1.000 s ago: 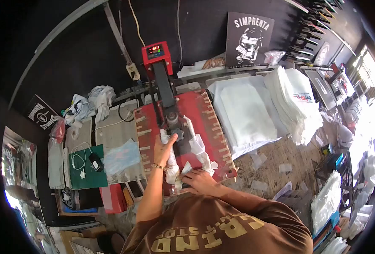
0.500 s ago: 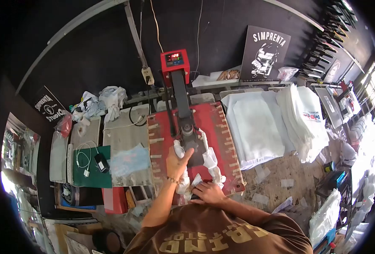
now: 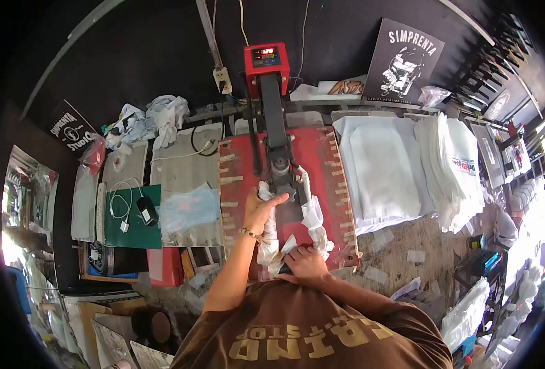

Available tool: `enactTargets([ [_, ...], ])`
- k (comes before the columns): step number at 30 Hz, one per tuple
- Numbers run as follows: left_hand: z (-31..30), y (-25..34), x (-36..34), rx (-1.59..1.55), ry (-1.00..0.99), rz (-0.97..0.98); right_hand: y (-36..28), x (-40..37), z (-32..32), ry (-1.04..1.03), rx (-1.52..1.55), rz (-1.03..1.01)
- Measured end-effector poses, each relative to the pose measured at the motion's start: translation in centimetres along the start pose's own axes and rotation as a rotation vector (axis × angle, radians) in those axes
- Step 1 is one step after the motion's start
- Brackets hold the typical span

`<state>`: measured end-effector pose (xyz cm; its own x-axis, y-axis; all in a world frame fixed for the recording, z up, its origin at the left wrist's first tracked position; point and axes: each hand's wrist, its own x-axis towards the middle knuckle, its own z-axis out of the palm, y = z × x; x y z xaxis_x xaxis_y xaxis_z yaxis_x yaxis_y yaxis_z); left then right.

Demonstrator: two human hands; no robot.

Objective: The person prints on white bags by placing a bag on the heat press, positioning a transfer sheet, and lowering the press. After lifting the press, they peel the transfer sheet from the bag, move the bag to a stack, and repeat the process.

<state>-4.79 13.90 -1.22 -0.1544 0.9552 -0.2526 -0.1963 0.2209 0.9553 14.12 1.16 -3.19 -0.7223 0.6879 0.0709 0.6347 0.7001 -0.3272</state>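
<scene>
A heat press (image 3: 275,117) with a red control box (image 3: 266,58) and a lit display stands over a red platen (image 3: 235,166). My left hand (image 3: 260,212) is wrapped round the white-wrapped left bar of its handle (image 3: 268,240), the thumb reaching to the dark knob (image 3: 284,194). At the handle's near end, close to my body, my right hand (image 3: 305,263) grips the front bar, its fingers curled over the wrapping. The handle's right bar (image 3: 313,218) runs up from beside this hand. Whatever lies beneath the platen is hidden.
Right of the press lie white sheets (image 3: 385,172) and a stack of white fabric (image 3: 447,172). On the left are a light blue cloth (image 3: 191,209), a green mat (image 3: 122,232) with a black adapter (image 3: 147,211), and crumpled cloths (image 3: 166,117). A red box (image 3: 164,267) sits below.
The camera view has shifted, so the press and boards appear higher. Both hands keep their places on the handle.
</scene>
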Motion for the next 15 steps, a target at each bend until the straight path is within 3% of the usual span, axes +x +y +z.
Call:
enactTargets([
  [5,0.0,0.1,0.1,-0.033,-0.051,-0.036,-0.4,0.4,-0.3,-0.160,0.052,0.046],
  [9,0.0,-0.4,1.6,0.077,0.050,0.022,-0.1,1.0,-1.3,-0.165,0.061,0.017],
  [11,0.0,1.6,0.3,0.287,0.026,0.044,-1.2,0.8,-3.1,-0.244,0.115,0.035],
  [12,-1.0,1.4,0.6,0.416,0.028,0.048,-1.7,0.9,-4.6,-0.045,0.033,-0.092],
  [13,-1.8,1.2,0.3,0.522,-0.079,0.302,-2.7,1.0,-6.5,0.153,-0.033,-0.216],
  [14,-1.1,2.7,-0.7,0.526,-0.016,0.158,-4.9,1.4,-9.4,-0.472,-0.024,0.128],
  [15,0.1,4.3,-1.2,0.527,0.047,0.043,-3.3,0.6,-8.7,-0.311,0.141,0.095],
])
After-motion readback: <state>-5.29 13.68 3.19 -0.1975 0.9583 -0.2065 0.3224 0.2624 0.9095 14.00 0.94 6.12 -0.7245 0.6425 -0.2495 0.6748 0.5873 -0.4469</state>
